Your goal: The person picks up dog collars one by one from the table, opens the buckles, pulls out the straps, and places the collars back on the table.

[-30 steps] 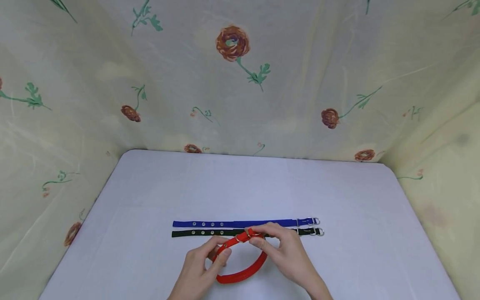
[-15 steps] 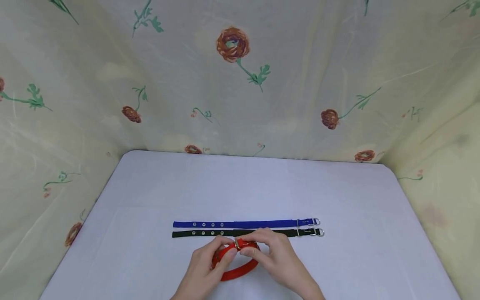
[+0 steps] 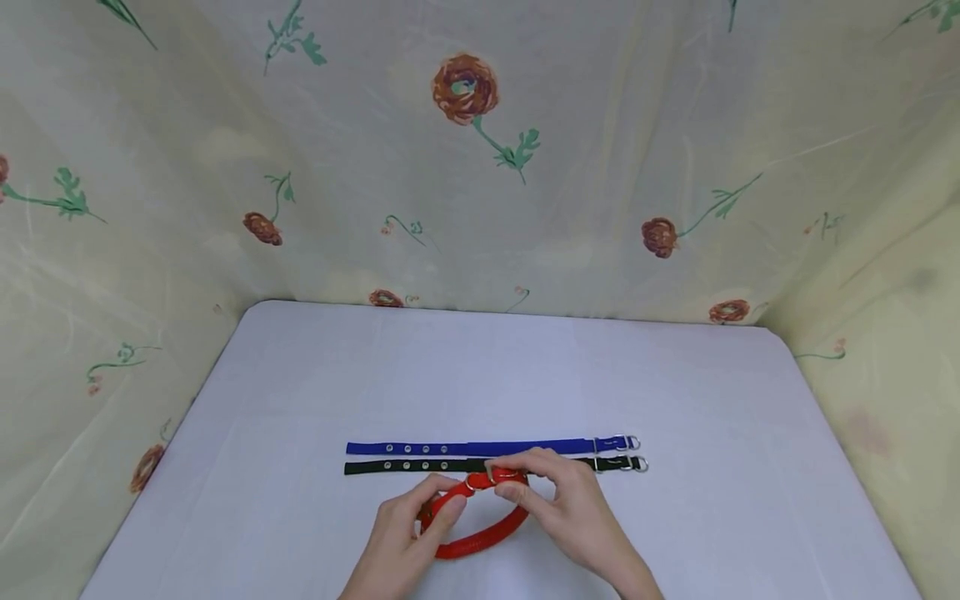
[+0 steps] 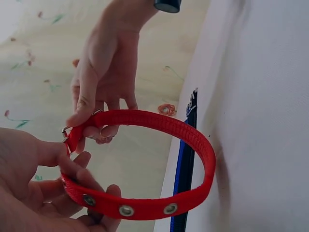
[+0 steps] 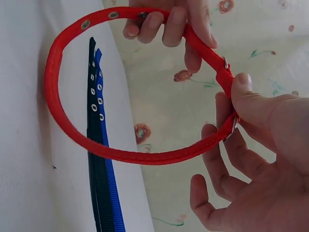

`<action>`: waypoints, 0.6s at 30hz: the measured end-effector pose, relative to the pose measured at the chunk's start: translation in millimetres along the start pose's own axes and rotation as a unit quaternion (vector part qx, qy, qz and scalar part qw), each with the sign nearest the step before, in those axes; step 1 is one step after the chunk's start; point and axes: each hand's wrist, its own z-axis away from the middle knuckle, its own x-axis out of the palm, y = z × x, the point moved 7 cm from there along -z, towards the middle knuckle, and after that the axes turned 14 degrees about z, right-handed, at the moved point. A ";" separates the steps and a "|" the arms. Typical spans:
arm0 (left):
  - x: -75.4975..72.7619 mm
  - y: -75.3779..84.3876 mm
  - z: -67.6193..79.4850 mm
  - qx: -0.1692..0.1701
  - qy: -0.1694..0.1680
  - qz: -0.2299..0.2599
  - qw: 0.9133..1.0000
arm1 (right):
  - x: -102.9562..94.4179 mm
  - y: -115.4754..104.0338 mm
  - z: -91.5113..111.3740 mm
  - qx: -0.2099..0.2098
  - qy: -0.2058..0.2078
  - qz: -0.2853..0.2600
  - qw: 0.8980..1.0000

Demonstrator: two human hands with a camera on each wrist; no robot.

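A red dog collar, bent round into a loop, is held up between both hands over the table's near part. My left hand pinches its strap near the metal eyelets, which show clearly in the left wrist view on the collar. With thumb and fingers, my right hand grips the end with the metal buckle. In the right wrist view, the thumb presses on the red webbing between two metal rings. Just beyond the hands lies a black collar, partly covered by the right fingers in the head view.
A blue collar lies stretched out alongside the black one, both with eyelets at the left and metal rings at the right. They rest on a white table. Flowered cloth hangs behind and at both sides.
Half a second ago the hands drew closer together and the loop narrowed. Now the right hand has moved right and slightly away from me again, and the buckle shows between the hands.
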 end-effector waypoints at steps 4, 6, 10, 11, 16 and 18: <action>4.7 2.4 -1.1 0.019 -0.017 -0.003 1.000 | 2.7 -1.6 -0.5 -0.018 -0.009 0.000 1.000; 7.1 5.1 -1.4 0.031 -0.023 -0.010 0.999 | 4.2 -3.8 -0.9 -0.033 -0.009 0.002 0.999; 10.0 11.5 -0.7 0.054 -0.023 -0.013 0.998 | 5.8 -8.9 -1.4 -0.056 -0.008 0.004 0.998; 9.7 12.9 -0.4 0.056 -0.018 -0.015 0.998 | 5.8 -9.8 -1.4 -0.058 -0.008 0.004 0.998; 5.7 14.8 0.1 0.030 0.018 -0.021 0.999 | 3.0 -10.5 -0.8 -0.036 0.000 -0.006 0.999; 4.2 14.0 -0.2 0.016 0.029 -0.023 0.999 | 1.8 -10.2 -0.6 -0.022 0.003 -0.017 1.000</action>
